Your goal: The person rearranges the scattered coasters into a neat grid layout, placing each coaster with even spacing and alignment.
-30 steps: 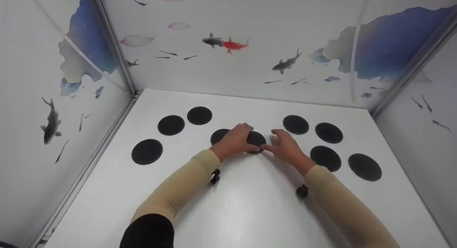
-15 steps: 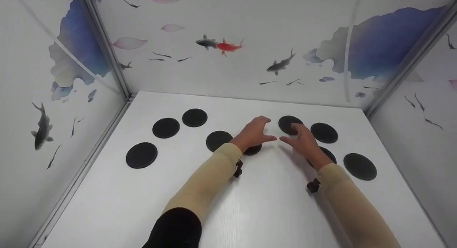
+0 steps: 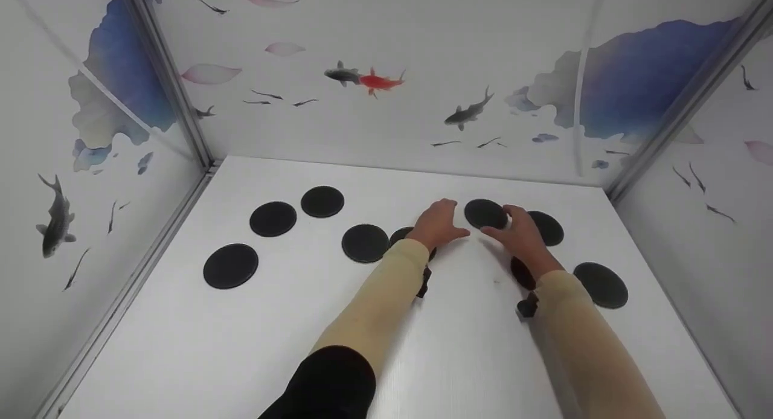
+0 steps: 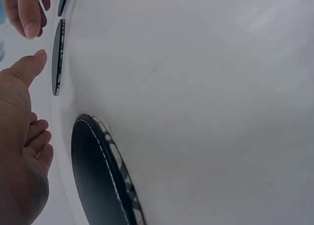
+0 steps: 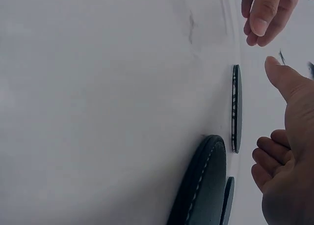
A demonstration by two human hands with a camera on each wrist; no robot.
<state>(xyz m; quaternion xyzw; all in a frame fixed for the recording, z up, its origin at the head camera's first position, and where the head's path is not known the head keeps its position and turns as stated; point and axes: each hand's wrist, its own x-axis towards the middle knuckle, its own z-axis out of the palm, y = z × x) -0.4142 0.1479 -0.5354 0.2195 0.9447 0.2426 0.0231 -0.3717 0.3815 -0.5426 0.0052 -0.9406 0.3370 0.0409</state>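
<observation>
Several round black coasters with stitched rims lie flat on the white table. My left hand (image 3: 436, 224) hovers with thumb and fingers spread, holding nothing. Under its wrist a coaster (image 3: 401, 233) is partly hidden; in the left wrist view a large coaster (image 4: 95, 178) shows a patterned edge. My right hand (image 3: 520, 236) is beside the back coaster (image 3: 485, 214), thumb and fingers parted around its right side. In the right wrist view, a gap shows between the thumb and that coaster (image 5: 237, 109). Nothing is in its grasp.
More coasters lie left, among them one (image 3: 230, 266) near the table's left side and one (image 3: 365, 243) at centre. Others lie right: one (image 3: 546, 228) behind the right hand and one (image 3: 601, 285) beyond the sleeve. Printed white walls (image 3: 374, 135) enclose the table (image 3: 459, 346).
Both hands have moved right, away from the centre coaster, to the back coaster right of centre. The coasters look unmoved on the table; the head view has shifted slightly.
</observation>
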